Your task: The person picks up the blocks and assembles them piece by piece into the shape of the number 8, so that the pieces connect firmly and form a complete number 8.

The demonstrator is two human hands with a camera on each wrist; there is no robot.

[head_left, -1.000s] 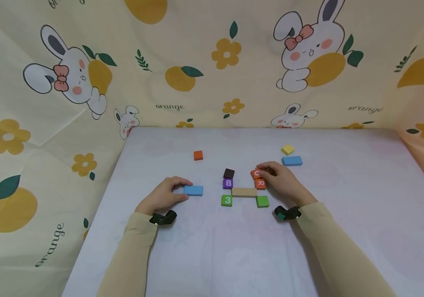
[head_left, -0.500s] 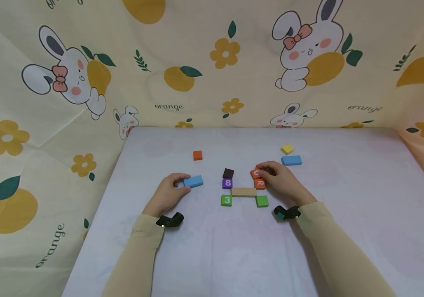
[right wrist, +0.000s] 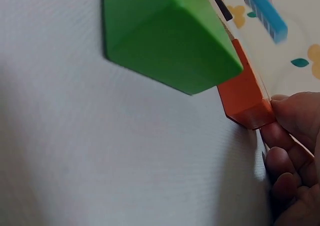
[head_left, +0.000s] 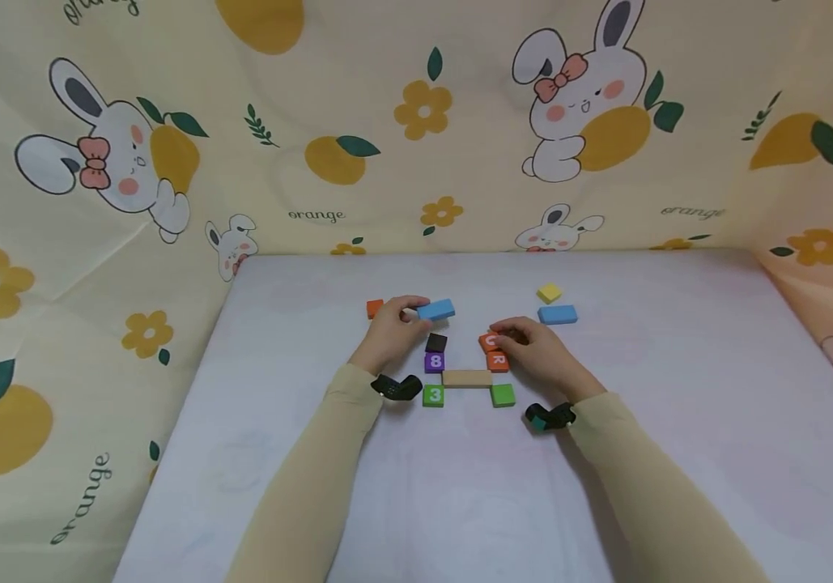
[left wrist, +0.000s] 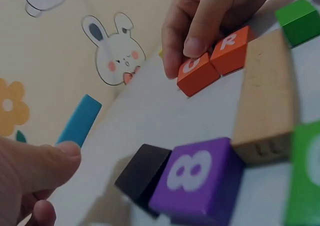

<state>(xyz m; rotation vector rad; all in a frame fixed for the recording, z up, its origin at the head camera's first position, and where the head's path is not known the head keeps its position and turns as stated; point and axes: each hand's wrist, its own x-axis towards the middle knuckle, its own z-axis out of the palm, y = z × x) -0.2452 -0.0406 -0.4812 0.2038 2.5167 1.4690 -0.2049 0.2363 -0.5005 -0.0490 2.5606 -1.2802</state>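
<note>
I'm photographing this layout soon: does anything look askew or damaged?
The black block stands out: it sits at an angle to the purple 8 block, their edges out of line. I see no damage.

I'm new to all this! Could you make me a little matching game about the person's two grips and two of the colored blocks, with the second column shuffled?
Column one:
1. Left grip
2. Right grip
3. Purple block
4. Yellow block

Column two:
A. bears a white 8
B. pinches one blue block
C. lies just beyond the other blue block
D. pinches an orange block

Pairs: 1-B, 2-D, 3-A, 4-C
</note>
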